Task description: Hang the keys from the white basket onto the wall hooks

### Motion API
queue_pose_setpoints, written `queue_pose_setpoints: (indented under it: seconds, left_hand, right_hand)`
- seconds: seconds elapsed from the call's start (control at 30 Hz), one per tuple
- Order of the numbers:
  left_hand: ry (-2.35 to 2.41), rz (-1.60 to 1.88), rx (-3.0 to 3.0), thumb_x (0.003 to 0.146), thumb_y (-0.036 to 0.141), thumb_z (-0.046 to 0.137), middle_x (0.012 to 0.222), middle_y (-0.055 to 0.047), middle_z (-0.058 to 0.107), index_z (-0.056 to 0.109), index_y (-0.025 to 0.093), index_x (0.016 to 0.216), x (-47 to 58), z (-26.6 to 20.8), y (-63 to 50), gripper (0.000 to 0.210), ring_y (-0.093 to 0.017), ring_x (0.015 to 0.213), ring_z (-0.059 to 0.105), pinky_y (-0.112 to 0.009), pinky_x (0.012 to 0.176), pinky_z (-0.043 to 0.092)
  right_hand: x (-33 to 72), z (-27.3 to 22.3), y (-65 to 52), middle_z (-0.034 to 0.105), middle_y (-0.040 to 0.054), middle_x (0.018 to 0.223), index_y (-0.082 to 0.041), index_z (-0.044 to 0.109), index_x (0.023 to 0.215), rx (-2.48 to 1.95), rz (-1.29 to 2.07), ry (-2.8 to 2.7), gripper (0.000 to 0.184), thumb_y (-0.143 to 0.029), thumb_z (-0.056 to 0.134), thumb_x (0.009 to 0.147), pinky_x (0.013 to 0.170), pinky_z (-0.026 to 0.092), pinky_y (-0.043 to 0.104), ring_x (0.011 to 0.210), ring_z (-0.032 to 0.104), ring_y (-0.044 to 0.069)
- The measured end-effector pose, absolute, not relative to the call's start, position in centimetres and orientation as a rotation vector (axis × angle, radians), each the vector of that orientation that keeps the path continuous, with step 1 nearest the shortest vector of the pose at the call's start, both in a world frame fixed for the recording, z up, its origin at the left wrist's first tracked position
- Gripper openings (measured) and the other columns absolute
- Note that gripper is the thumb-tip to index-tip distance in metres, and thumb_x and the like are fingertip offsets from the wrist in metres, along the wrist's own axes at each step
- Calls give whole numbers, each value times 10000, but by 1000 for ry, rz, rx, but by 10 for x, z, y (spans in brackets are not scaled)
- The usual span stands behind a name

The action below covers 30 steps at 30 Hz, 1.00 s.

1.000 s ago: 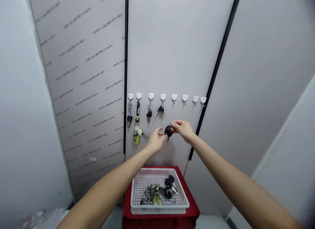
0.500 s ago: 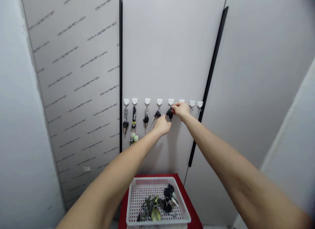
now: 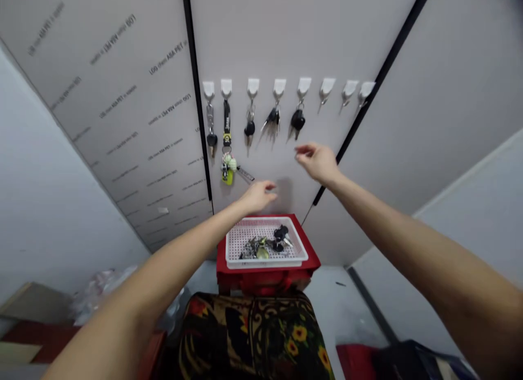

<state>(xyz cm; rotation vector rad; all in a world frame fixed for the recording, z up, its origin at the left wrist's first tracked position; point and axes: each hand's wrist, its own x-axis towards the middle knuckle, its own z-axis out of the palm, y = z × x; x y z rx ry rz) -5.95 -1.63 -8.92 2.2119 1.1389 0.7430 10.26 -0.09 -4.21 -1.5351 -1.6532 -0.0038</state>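
My left hand (image 3: 259, 197) hovers above the back edge of a white plastic basket (image 3: 300, 239), fingers apart and holding nothing. A bunch of keys (image 3: 255, 248) and some black-headed keys (image 3: 280, 233) lie inside that basket. Higher up, my right hand (image 3: 316, 161) is off the panel with a gap between thumb and fingers. Just above it, a black key set (image 3: 298, 120) hangs from a white hook (image 3: 304, 86). To its left hang another key set (image 3: 273, 116), a black-headed key (image 3: 249, 128), a black lanyard (image 3: 227, 124) with green charms, and a key on a chain (image 3: 211, 140).
Three white hooks on the right, the nearest being this hook (image 3: 327, 88), carry no keys. Black vertical strips (image 3: 196, 85) border the panel. The basket stands on a red-covered stand (image 3: 312, 258). Below is a flowered cloth (image 3: 253, 336); crumpled plastic (image 3: 102, 290) lies at left.
Both hands have let go of the black key set, which now hangs freely on its hook. They have drawn down and away from it. The view has tilted downward.
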Motion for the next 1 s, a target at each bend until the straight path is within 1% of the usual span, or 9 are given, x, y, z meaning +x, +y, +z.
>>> queue_pose_setpoints:
  seconds: [0.1, 0.17, 0.23, 0.3, 0.4, 0.53, 0.63, 0.77, 1.0]
  left_hand:
    - [1199, 476, 2248, 624, 234, 442, 933, -68, 544, 500, 110, 925, -77, -139, -29, 330, -126, 796, 498, -205, 695, 376]
    - [1251, 294, 2291, 609, 231, 454, 901, -62, 558, 518, 124, 893, -83, -167, -36, 310, -135, 778, 504, -210, 675, 380]
    - [1286, 140, 2349, 592, 230, 463, 870, -54, 571, 532, 147, 864, -86, -187, -42, 293, -148, 767, 508, -221, 661, 383]
    - [1300, 64, 2422, 580, 230, 462, 855, -51, 575, 538, 167, 845, -86, -199, -47, 282, -165, 775, 507, -237, 659, 383]
    - [1302, 41, 2532, 572, 222, 454, 864, -63, 566, 539, 181, 838, -83, -204, -53, 283, -193, 809, 496, -260, 664, 383]
    - [1362, -5, 2595, 577, 222, 441, 867, -84, 551, 547, 179, 822, -81, -202, -56, 271, -212, 822, 484, -281, 656, 389]
    - [1404, -3, 2596, 582, 217, 431, 865, -85, 538, 551, 174, 799, -80, -202, -55, 251, -210, 827, 474, -285, 673, 386]
    - [1412, -39, 2610, 579, 197, 431, 873, -85, 524, 544, 175, 791, -78, -202, -55, 241, -215, 829, 468, -300, 672, 385]
    - [1513, 41, 2591, 604, 93, 357, 861, -97, 516, 508, 154, 802, -85, -208, -46, 257, -190, 782, 489, -283, 642, 385]
  right_hand:
    - [91, -109, -32, 597, 29, 709, -130, 574, 765, -1644, 303, -2107, 213, -153, 445, 597, 621, 390, 202, 624, 521, 94]
    - [83, -147, -46, 601, 27, 712, -141, 582, 765, -1680, 414, -2331, 220, -147, 447, 591, 606, 386, 191, 624, 524, 100]
    - [75, -172, -52, 597, 35, 768, -157, 580, 798, -1685, 375, -2470, 244, -164, 456, 588, 621, 378, 197, 676, 524, 119]
    - [69, -186, -52, 577, 53, 856, -170, 566, 849, -1681, 244, -2555, 281, -187, 466, 587, 666, 362, 215, 766, 508, 147]
    - [61, -195, -49, 564, 66, 892, -184, 558, 865, -1656, 126, -2687, 293, -173, 451, 592, 703, 338, 227, 832, 486, 164]
    - [57, -202, -46, 591, 58, 804, -191, 571, 803, -1686, 124, -2772, 251, -166, 413, 611, 650, 340, 221, 775, 509, 158]
    - [59, -205, -45, 592, 57, 791, -191, 561, 797, -1745, 111, -2724, 232, -208, 402, 629, 594, 339, 218, 733, 518, 157]
    - [62, -204, -47, 589, 48, 791, -201, 548, 783, -1845, 91, -2624, 210, -247, 393, 649, 566, 327, 217, 722, 517, 154]
    - [62, -204, -49, 590, 55, 747, -183, 541, 738, -1862, 138, -2567, 223, -297, 358, 681, 538, 309, 215, 678, 516, 149]
